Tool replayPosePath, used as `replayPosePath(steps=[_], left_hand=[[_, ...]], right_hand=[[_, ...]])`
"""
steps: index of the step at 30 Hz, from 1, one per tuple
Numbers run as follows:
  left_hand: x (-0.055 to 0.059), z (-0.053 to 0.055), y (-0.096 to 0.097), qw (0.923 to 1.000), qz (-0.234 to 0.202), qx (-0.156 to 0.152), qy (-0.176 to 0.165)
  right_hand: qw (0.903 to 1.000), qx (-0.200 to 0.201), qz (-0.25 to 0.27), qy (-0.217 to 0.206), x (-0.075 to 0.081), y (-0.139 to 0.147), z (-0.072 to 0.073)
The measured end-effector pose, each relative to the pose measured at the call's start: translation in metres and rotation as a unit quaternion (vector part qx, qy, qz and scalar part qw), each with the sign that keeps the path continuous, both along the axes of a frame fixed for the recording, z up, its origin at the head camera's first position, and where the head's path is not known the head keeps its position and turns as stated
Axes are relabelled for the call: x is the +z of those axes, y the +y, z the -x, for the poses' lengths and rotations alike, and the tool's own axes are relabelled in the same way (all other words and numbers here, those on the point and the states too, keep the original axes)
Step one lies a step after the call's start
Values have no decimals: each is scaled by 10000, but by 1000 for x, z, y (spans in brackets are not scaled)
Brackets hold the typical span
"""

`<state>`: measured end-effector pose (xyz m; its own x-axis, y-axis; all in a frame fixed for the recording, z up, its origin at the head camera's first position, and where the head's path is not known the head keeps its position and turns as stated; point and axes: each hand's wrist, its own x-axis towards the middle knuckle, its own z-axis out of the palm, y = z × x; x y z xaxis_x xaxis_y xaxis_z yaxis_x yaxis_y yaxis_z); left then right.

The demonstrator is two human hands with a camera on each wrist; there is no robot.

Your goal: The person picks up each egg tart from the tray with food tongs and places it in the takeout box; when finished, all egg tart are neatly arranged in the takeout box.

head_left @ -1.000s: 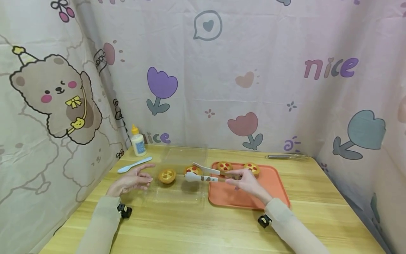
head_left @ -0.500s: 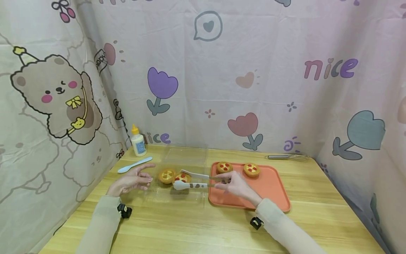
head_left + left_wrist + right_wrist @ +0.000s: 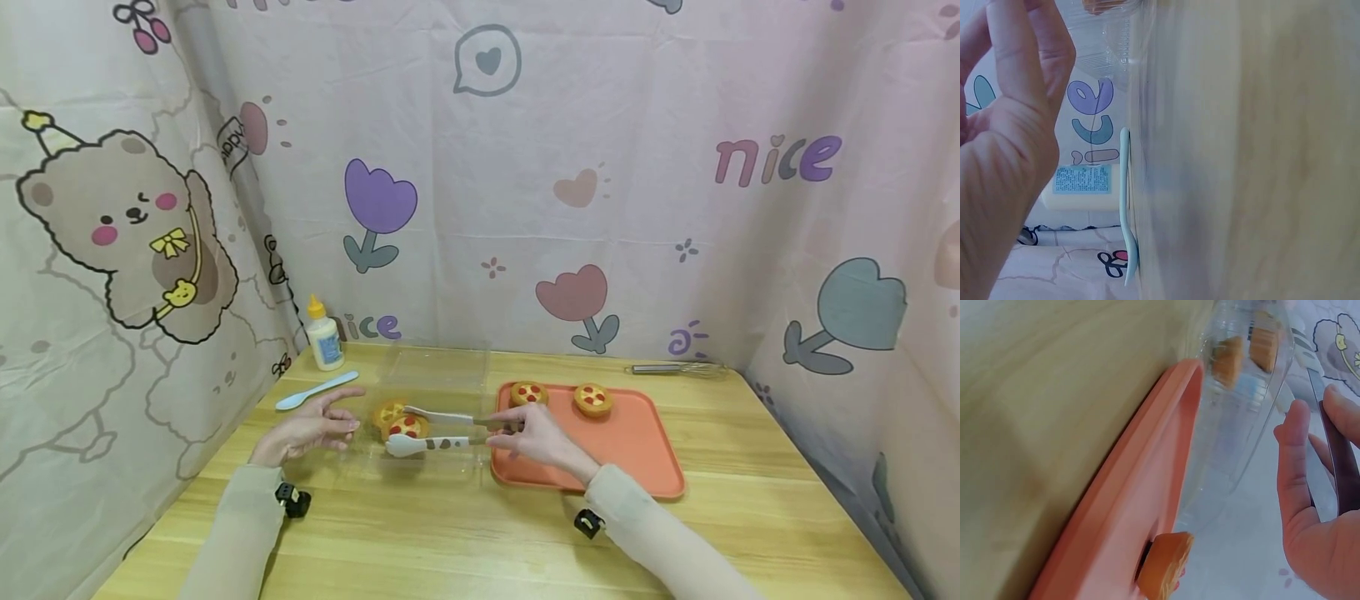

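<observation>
- The right hand (image 3: 542, 435) is pinching the tongs (image 3: 447, 443) by their handle end, thumb and fingers pressing from opposite sides, presumably because squeezing there is governing the far tips.
- Those tips are flanking a red-dotted tart (image 3: 407, 427) over the clear container (image 3: 444, 363); the tongs are probably sparing the fingers from touching the food.
- The left hand (image 3: 311, 429) is holding nothing visible, its fingers loosely spread beside the container's edge, perhaps waiting to steady that light plastic; whether they are touching it, I cannot tell. The two hands are staying well apart.
- A yellow tart (image 3: 389, 410) is sitting in the container, partly hidden behind the red-dotted one; contact between them is not showing.
- On the orange tray (image 3: 626, 450), just right of the container, two more red-topped tarts are resting near the far rim, likely within easy reach of the tongs.
- Farther out on the desk (image 3: 480, 537), a pale blue spoon (image 3: 317, 391), a glue-like bottle (image 3: 327, 345) and a whisk (image 3: 678, 369) are lying or standing at the margins, seemingly leaving the middle for working.
</observation>
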<state>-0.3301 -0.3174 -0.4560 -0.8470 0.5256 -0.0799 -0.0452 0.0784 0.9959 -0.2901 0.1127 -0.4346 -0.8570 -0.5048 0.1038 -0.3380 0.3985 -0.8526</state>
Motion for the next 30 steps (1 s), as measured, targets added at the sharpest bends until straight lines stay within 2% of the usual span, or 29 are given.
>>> replayPosePath(steps=[11,21,30], left_hand=[[-1,1,1,9999,97,46,-26],[0,0,3,9998,162,84,-28],[-1,-1,2,9999,95,47,-32]], right_hand=[[10000,22,-63,29,1,-5,-1],[9993,-4,-291,243,-1,-8,3],[9978,-55,-507,427,2,-13,-1]])
